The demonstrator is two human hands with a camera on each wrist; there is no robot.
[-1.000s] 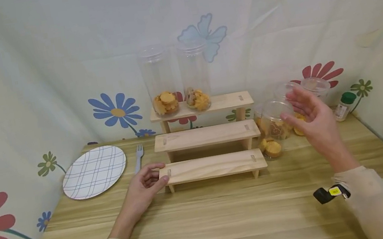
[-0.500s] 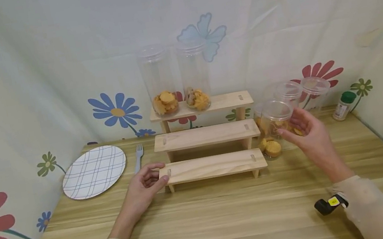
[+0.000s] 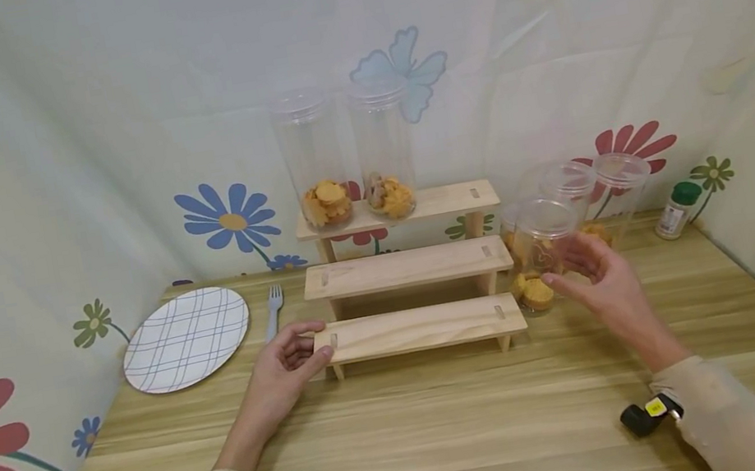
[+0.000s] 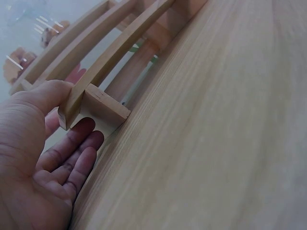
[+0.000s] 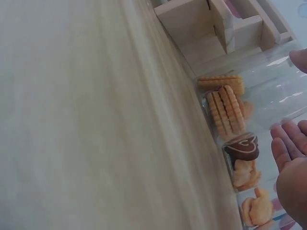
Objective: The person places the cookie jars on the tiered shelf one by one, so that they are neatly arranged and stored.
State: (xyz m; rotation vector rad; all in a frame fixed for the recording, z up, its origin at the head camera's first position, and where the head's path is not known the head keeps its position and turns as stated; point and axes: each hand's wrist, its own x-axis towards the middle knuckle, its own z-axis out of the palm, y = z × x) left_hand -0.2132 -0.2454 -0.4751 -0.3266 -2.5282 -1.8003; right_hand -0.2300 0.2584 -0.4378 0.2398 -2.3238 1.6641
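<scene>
Head view: the near jar stands just left of the right hand, fingers apart; the left hand pinches the stand.

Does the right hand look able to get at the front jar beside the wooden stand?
Probably yes: the right hand is right at the front jar, thumb spread from fingers, and nothing visible blocks that side; the other jars stand farther back.

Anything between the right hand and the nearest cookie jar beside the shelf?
Nothing visible. The right hand is right at the front jar, though contact is unclear; the other jars stand behind it, not in between.
</scene>
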